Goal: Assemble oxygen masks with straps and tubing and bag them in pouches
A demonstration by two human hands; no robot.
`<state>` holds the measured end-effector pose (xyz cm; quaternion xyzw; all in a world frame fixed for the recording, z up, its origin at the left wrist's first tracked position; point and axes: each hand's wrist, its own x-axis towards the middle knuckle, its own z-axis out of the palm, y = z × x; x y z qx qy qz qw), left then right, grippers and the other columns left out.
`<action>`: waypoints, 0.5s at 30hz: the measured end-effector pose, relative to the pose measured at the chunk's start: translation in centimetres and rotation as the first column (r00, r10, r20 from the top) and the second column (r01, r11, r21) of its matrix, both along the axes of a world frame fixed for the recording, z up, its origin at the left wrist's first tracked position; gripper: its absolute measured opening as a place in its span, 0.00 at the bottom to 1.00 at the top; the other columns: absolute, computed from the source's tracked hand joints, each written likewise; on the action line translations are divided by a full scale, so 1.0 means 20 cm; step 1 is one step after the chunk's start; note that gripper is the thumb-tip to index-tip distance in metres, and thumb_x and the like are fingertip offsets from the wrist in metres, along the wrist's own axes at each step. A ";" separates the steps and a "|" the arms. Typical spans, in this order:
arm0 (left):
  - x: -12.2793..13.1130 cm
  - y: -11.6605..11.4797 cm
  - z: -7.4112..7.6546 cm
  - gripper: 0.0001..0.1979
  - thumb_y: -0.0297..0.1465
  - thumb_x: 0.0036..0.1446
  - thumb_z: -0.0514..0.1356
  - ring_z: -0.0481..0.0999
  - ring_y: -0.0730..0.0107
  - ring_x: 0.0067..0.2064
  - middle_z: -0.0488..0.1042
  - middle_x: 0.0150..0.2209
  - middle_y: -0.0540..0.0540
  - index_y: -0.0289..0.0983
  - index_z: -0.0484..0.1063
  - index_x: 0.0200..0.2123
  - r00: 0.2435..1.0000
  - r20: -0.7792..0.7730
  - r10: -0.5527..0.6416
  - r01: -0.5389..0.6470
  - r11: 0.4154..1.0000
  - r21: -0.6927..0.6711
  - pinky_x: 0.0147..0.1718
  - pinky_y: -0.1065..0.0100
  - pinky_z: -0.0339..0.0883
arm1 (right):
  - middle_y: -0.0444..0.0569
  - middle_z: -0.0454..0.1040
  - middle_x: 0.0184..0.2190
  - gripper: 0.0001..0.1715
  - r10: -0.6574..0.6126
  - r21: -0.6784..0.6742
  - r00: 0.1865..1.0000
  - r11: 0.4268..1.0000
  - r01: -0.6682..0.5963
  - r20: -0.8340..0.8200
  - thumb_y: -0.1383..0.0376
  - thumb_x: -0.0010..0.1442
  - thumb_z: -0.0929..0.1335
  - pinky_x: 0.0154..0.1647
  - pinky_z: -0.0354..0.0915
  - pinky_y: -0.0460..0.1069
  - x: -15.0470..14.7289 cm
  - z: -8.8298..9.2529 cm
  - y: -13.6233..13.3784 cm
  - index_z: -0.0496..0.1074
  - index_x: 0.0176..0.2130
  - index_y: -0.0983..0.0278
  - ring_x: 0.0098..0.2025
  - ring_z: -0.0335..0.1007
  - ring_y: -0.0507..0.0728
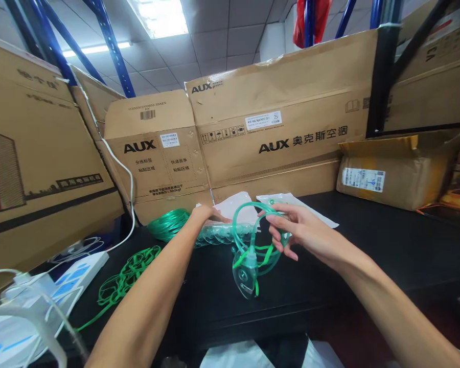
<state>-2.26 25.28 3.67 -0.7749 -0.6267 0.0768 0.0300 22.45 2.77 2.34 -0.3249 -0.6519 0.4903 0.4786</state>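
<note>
My right hand (pixel 293 225) is closed around looped green tubing (pixel 235 217), held above the black table. A clear green oxygen mask (pixel 246 276) hangs from the loops, with a bright green elastic strap (pixel 266 254) beside it. Farther back, my left hand (pixel 211 213) reaches to a white bag or sheet (pixel 239 204), its visible fingers stretched out against it; some fingertips are hidden. Just below that hand lies a row of nested clear green masks (pixel 224 234). Left of my forearm sit a coil of green tubing (pixel 168 225) and a tangle of green elastic straps (pixel 132 271).
Another white printed bag (pixel 297 204) lies behind my right hand on the black table (pixel 387 245). Large cardboard boxes (pixel 283 122) wall off the back. A smaller open box (pixel 379 174) stands at right. White power strips with cables (pixel 76 281) occupy the left edge.
</note>
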 end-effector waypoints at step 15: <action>0.09 -0.35 0.23 0.26 0.47 0.68 0.56 0.71 0.45 0.62 0.74 0.59 0.33 0.36 0.73 0.60 0.964 0.227 -0.140 0.060 0.943 0.329 0.59 0.46 0.65 | 0.51 0.80 0.34 0.34 -0.331 0.130 0.705 0.937 0.324 0.627 0.44 0.66 0.66 0.23 0.72 0.52 0.25 -0.02 0.04 0.73 0.59 0.63 0.21 0.75 0.56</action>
